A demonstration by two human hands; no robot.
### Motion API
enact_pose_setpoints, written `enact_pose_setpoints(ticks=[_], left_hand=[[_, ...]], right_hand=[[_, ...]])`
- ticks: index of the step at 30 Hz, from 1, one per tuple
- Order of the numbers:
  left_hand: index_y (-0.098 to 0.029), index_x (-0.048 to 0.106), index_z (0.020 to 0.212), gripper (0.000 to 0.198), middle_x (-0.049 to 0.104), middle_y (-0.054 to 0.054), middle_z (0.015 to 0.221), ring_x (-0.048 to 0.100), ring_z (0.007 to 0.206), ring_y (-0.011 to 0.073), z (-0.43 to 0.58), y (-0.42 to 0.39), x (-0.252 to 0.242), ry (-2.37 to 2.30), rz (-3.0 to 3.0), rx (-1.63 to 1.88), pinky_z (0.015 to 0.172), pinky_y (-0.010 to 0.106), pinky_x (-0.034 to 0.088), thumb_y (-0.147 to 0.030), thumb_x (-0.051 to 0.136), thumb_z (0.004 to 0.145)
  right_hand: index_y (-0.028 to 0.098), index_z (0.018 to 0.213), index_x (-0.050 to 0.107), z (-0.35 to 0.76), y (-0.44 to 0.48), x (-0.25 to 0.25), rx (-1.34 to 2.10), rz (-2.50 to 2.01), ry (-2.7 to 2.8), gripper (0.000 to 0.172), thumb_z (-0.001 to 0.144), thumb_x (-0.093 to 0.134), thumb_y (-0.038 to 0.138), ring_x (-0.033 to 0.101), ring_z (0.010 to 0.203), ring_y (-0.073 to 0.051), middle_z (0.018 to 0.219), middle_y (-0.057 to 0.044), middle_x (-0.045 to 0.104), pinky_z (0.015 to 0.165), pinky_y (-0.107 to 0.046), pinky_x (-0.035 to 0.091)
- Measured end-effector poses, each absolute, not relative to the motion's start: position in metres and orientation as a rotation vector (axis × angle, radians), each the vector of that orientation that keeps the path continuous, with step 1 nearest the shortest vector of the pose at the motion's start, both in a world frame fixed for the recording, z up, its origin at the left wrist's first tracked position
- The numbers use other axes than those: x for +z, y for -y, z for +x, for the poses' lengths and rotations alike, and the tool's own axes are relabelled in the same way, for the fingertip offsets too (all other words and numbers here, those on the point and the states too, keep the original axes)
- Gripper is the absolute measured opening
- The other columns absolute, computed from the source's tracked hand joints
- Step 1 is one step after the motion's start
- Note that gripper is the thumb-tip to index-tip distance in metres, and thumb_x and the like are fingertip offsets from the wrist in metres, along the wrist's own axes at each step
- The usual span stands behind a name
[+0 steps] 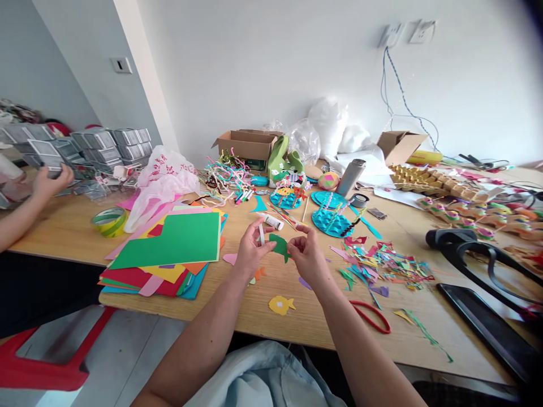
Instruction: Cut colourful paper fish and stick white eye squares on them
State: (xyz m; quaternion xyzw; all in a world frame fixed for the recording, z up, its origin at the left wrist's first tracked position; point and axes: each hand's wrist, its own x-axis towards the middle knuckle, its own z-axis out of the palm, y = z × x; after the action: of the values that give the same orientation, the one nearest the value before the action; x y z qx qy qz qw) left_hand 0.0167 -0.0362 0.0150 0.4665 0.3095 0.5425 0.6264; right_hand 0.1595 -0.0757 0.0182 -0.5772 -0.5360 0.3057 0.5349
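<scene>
A small green paper fish cutout [279,245] is held above the table between both hands. My left hand [253,249] pinches its left edge and also has a narrow white strip [261,234] between the fingers. At the tail side, my right hand [306,254] grips the cutout with thumb and fingertips. Below them on the wood lies a yellow paper fish [280,305] with a white square on it. Partly hidden by my left wrist are an orange paper cutout [260,273] and a pink one [230,258]. A white glue tube [272,221] lies just behind the hands.
Coloured paper sheets [182,237] are stacked left, beside a tape roll [109,221]. Paper scraps [382,263], red-handled scissors [370,316] and a black phone [479,322] lie right. Blue decorated discs [333,222] and a steel flask [352,176] stand behind. Another person's hand [53,180] works far left.
</scene>
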Motion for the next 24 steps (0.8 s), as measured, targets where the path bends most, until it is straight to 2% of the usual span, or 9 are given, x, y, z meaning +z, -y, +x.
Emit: enact_pose_setpoints(ticks=[6,11,15,19,24], left_hand=[[-0.017,0.048,0.131,0.077,0.073,0.005,0.086,0.068,0.075,0.0181,0.018,0.034,0.013,-0.746,1.008,1.218,0.070,0.028,0.052,-0.014,0.076,0.059],[-0.016,0.048,0.131,0.075,0.072,0.001,0.075,0.068,0.070,0.0175,0.018,0.032,0.008,-0.763,1.015,1.223,0.070,0.029,0.052,-0.013,0.074,0.061],[-0.016,0.049,0.130,0.074,0.072,0.002,0.075,0.068,0.070,0.0171,0.019,0.031,0.006,-0.769,1.027,1.219,0.070,0.029,0.052,-0.013,0.074,0.061],[-0.015,0.051,0.128,0.072,0.072,0.002,0.076,0.066,0.068,0.0158,0.019,0.031,0.006,-0.776,1.034,1.208,0.068,0.028,0.052,-0.011,0.073,0.060],[-0.015,0.051,0.128,0.072,0.072,0.002,0.075,0.067,0.070,0.0156,0.021,0.030,0.004,-0.778,1.037,1.207,0.068,0.025,0.051,-0.010,0.072,0.059]], right_hand=[[0.020,0.110,0.042,0.157,0.077,0.021,0.643,-1.379,1.224,0.040,0.078,0.055,0.039,0.051,0.062,-0.014,0.072,0.003,0.053,0.056,-0.026,0.039],[0.021,0.083,0.054,0.158,0.084,0.028,0.675,-1.395,1.280,0.028,0.082,0.052,0.048,0.045,0.058,-0.013,0.064,0.002,0.051,0.054,-0.026,0.035],[0.020,0.074,0.054,0.151,0.088,0.028,0.666,-1.506,1.421,0.025,0.083,0.050,0.044,0.045,0.057,-0.014,0.061,0.001,0.052,0.054,-0.027,0.034],[0.020,0.073,0.054,0.145,0.088,0.024,0.444,-1.571,1.528,0.022,0.085,0.047,0.037,0.050,0.070,-0.017,0.070,-0.003,0.058,0.064,-0.029,0.036],[0.020,0.076,0.060,0.144,0.088,0.019,0.258,-1.590,1.578,0.019,0.086,0.048,0.029,0.047,0.081,-0.021,0.079,-0.005,0.056,0.073,-0.032,0.036]])
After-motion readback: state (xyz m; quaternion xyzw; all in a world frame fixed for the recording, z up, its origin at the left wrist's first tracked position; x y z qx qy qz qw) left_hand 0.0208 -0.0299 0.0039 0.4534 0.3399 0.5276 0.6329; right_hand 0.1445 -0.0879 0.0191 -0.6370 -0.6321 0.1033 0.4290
